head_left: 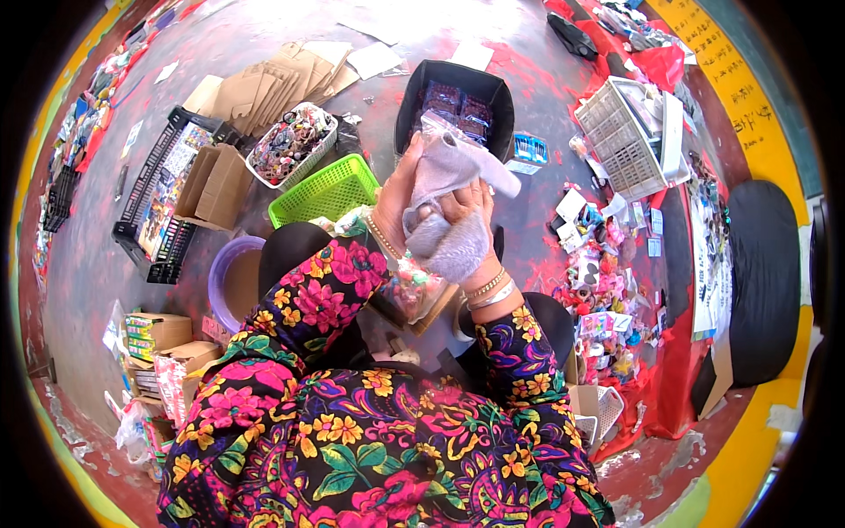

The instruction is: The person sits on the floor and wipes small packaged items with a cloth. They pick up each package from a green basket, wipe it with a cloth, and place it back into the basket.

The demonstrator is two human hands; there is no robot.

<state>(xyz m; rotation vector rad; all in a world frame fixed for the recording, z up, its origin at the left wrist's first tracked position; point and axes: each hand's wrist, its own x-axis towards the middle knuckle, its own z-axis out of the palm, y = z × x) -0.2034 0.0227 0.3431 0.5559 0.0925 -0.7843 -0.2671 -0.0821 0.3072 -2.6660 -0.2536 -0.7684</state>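
A soft, pale lilac-grey fabric piece (449, 165) is between my two hands in front of me; its exact kind is not clear. My left hand (395, 198) grips its left side, thumb pointing up. Around the lower part my right hand (473, 204) is closed, and a fuzzy grey portion (458, 245) drapes over that palm and wrist. Just below the hands, a clear plastic bag with colourful small items (412, 289) sits at a cardboard box. Beyond the hands stands a black bin (412, 97) holding dark packaged goods.
Left of my hands are a green basket (304, 201), a white basket of small accessories (312, 158), a purple basin (220, 282) and a black crate (158, 264). Flattened cardboard (264, 92) lies farther off. At right are piled trinkets (603, 290) and a white crate (616, 145).
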